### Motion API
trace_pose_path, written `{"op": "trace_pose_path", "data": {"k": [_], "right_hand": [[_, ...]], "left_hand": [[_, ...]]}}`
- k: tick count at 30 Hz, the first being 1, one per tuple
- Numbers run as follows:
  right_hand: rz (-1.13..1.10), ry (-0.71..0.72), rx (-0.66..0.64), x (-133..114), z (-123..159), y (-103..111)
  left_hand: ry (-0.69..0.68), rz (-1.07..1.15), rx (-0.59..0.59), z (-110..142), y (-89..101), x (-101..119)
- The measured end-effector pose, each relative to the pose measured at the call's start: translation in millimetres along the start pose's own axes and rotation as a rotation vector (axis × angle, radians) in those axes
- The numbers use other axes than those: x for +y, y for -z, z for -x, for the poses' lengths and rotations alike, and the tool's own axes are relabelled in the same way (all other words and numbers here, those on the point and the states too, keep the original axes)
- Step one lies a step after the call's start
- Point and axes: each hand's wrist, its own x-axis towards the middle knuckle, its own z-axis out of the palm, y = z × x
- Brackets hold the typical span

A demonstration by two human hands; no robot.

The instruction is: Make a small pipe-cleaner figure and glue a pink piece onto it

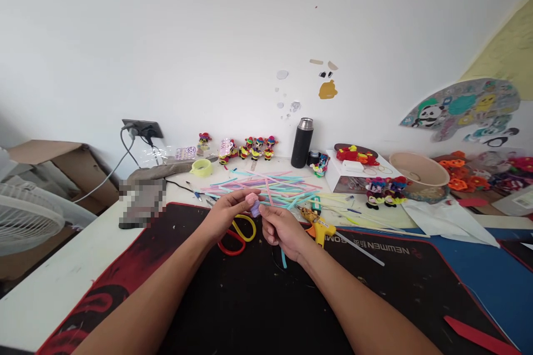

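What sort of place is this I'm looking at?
Most likely a craft desk, though whether at home or in a workshop I can't tell. It holds a spread of pastel pipe cleaners, a yellow glue gun and small colorful handmade-looking figures.

Two hands (287,228), one glue gun (323,228), one flask (302,145), one fan (27,219)

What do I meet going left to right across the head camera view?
Fan, wall socket, yellow tape roll, left hand, small pink-and-purple piece pinched between both hands, right hand, yellow glue gun, bowl.
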Motion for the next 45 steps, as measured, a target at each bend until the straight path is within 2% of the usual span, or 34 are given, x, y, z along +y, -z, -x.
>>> {"op": "trace_pose_path", "data": {"k": [6,17,32,40,45], "right_hand": [[0.019,-0.01,0.006,0.0,0.8,-0.5],[0.069,0.002,0.021,4.5,-0.5,-0.9],[0.108,0.012,0.033,6.1,-0.6,-1.3],[0.104,0.002,0.028,3.3,1.4,-3.1],[0.11,-0.003,0.03,3.3,1.7,-3.0]], "left_hand": [[-0.04,-0.194,0.058,-0.3,5.4,6.0],[-0.1,-0.339,0.085,-2.3,8.9,-0.6],[-0.065,-0.25,0.156,-1.1,0.2,-3.4],[0.03,-0.071,0.167,-2.1,-2.9,-3.9],[0.041,-0.011,0.169,-2.9,-4.0,-2.8]]}}
